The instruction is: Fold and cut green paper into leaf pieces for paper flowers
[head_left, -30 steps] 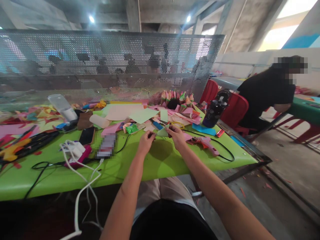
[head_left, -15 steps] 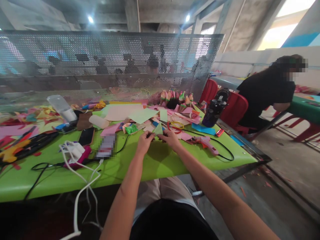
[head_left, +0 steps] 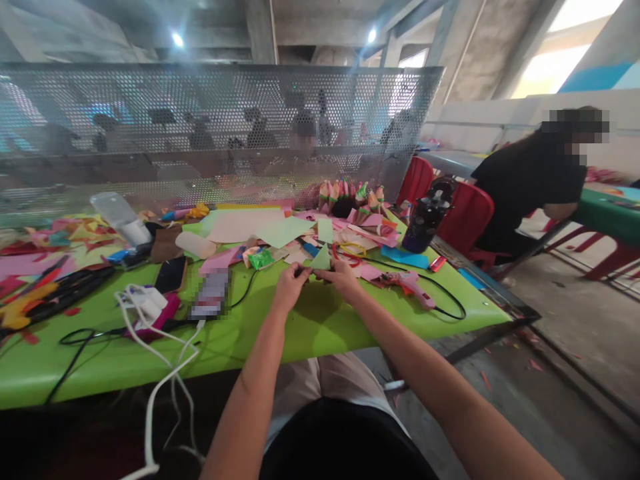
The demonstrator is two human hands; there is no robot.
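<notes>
Between my two hands, above the table's green top, is a small pale green piece of paper (head_left: 321,259) with a pointed upper corner. My left hand (head_left: 291,283) pinches toward its left lower edge, thumb and fingertips pressed together. My right hand (head_left: 342,278) grips its lower right side with closed fingers. The fingers hide the paper's lower part. Just beyond lie a pale green strip (head_left: 325,231) and larger pale green sheets (head_left: 284,230). To the right of my right hand a pink glue gun (head_left: 417,288) rests on the table.
On the left are a phone (head_left: 210,293), a dark phone (head_left: 171,275), white cables (head_left: 150,303) and a clear bottle (head_left: 120,217). Paper cones (head_left: 345,193) stand at the back before a perforated metal screen (head_left: 225,120). A dark bottle (head_left: 425,217) stands right; a person (head_left: 535,173) sits beyond.
The paper in my hands has tilted, its point shifting slightly to the right. My hands stay in nearly the same place, and the camera view has shifted a little.
</notes>
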